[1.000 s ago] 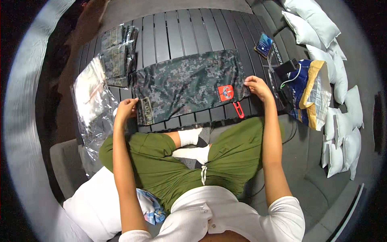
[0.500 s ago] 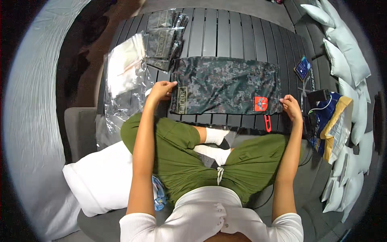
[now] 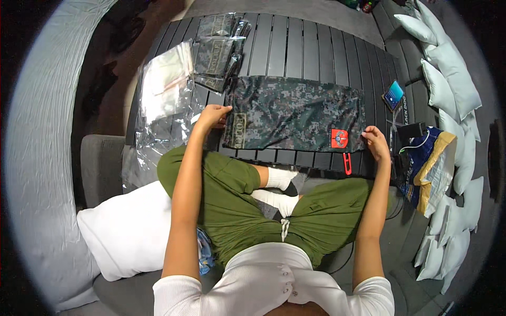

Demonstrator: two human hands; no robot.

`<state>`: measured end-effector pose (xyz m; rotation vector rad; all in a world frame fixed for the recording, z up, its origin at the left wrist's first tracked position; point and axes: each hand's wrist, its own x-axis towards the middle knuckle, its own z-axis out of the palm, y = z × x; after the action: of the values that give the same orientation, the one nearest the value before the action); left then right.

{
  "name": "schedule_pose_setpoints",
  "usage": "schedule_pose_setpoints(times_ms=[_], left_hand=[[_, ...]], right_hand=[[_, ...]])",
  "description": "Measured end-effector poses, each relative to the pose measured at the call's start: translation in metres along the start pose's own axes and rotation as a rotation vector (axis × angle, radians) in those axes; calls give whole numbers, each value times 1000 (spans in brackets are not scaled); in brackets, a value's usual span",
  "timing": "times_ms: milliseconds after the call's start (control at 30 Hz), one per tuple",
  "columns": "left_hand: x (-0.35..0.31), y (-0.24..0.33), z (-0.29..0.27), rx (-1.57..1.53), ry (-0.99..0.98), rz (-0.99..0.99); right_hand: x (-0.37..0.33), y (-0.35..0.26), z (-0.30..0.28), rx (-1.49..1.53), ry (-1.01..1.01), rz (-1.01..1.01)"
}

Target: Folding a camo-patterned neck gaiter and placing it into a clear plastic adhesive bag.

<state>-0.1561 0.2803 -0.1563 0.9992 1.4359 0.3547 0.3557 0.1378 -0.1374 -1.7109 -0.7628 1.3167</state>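
Observation:
A dark green-grey camouflage cloth piece point(image 3: 295, 113) lies spread flat and lengthwise across the near part of the slatted table. It has a lettered panel at its left end and a red patch point(image 3: 339, 138) near its lower right corner. The left edge of the cloth is pinched between the fingers of my left hand point(image 3: 213, 117). At the opposite edge, just right of the red patch, my right hand point(image 3: 377, 142) pinches the fabric with thumb and forefinger. A red looped cutter-like tool point(image 3: 347, 164) sticks out beneath the cloth near my right hand.
Folded camouflage pieces in clear bags point(image 3: 213, 55) are stacked at the back left of the black table point(image 3: 303, 42). Clear plastic bags point(image 3: 167, 87) lie nearer. On the right are a phone point(image 3: 393, 95), a blue-and-gold bag point(image 3: 429, 168) and pale cushions point(image 3: 453, 79).
The view has shifted slightly. Both hands stay at the cloth's two ends, and the cloth lies almost as before. The phone's screen shows a lighter picture.

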Motion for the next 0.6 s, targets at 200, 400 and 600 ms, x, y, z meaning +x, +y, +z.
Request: schedule_pose_setpoints(times_ms=[200,400,600], left_hand=[[-1,2,-4,152,280,304],[-62,28,44,-239,-66,243],[-141,19,163,-1368,-163,-20]], right_hand=[[2,-3,-1,-68,-9,-26],[45,-77,-35,-274,356,-648],[24,-270,146,-174,322,-1020]])
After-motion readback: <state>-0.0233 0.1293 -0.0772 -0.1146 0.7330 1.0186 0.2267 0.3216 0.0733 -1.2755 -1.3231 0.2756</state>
